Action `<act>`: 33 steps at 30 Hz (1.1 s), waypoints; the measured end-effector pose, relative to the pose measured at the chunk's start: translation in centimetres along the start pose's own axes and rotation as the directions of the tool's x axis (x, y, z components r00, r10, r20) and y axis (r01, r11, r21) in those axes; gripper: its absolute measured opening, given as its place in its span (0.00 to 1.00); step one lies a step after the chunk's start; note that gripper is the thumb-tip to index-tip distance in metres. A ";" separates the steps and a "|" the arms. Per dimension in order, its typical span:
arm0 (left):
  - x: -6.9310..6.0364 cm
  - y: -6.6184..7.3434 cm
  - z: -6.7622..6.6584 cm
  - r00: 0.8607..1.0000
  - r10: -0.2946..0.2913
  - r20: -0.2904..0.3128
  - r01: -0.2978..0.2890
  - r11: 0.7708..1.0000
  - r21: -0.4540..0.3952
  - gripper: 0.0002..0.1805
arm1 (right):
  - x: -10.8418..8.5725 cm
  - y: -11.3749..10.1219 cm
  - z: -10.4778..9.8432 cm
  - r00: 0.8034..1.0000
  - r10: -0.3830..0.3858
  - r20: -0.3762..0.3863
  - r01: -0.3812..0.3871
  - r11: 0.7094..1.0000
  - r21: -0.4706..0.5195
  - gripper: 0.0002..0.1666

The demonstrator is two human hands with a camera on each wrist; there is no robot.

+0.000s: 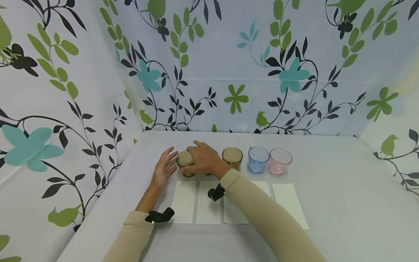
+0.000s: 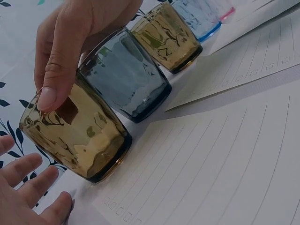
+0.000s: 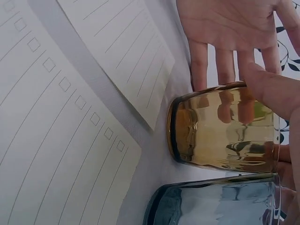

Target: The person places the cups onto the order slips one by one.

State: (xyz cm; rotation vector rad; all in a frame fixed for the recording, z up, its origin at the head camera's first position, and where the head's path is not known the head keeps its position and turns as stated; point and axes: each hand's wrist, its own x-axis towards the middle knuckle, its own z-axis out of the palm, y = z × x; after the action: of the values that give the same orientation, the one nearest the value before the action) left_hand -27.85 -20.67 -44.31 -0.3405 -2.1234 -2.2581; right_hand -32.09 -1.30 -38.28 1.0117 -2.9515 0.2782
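Note:
At the left end of a row of tumblers stands an amber glass (image 1: 185, 159). My right hand (image 1: 205, 160) grips it near the rim, thumb on the near side and fingers behind. Left of that glass is my left hand (image 1: 162, 170), palm turned toward it and fingers spread; in the right wrist view its fingertips come close to the glass, and I cannot tell whether they touch. Directly right of the amber glass sits a grey-blue glass (image 2: 127, 76), mostly hidden by my right hand in the head view.
Further right along the row are another amber glass (image 1: 232, 157), a blue glass (image 1: 258, 160) and a pink glass (image 1: 279, 162). Several lined paper strips (image 1: 184, 202) lie in front on the white table (image 1: 340, 189). A patterned curtain (image 1: 216, 65) hangs behind.

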 end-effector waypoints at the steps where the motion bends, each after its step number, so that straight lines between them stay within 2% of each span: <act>1: 0.0 0.1 0.0 1.000 -0.003 0.004 0.003 1.000 -0.005 0.33 | 0.1 -0.1 0.0 1.000 0.000 -0.002 0.000 1.000 0.004 0.48; 7: -0.5 0.3 0.1 1.000 -0.011 0.012 0.011 0.999 -0.036 0.33 | -0.3 0.1 0.2 1.000 0.004 -0.029 -0.002 0.999 0.054 0.50; 12: -0.9 0.4 0.1 1.000 0.020 0.015 -0.019 0.998 -0.063 0.33 | -0.6 0.4 0.3 0.997 -0.019 -0.077 0.032 0.986 0.165 0.50; 17: -1.4 0.9 0.0 0.999 0.047 0.022 -0.045 0.996 -0.075 0.33 | -0.7 0.1 0.0 0.984 -0.091 -0.152 0.130 0.954 0.271 0.47; 22: -2.1 1.4 0.4 0.996 0.075 0.048 -0.072 0.996 -0.061 0.32 | -1.3 -0.7 -0.5 0.970 -0.134 -0.202 0.204 0.903 0.379 0.45; 24: -2.4 1.6 0.6 0.995 0.084 0.058 -0.081 0.995 -0.060 0.32 | -1.7 -1.1 -0.8 0.969 -0.139 -0.207 0.213 0.891 0.400 0.46; 33: -3.2 2.6 1.2 0.989 0.129 0.077 -0.126 0.991 -0.035 0.32 | -2.9 -1.5 -1.3 0.967 -0.145 -0.210 0.223 0.881 0.418 0.45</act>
State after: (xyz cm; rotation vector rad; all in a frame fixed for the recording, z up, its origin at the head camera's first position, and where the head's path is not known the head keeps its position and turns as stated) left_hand -24.10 -20.08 -42.28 -0.5589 -2.0399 -2.2427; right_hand -28.97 -0.43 -36.91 1.2248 -2.6618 1.0078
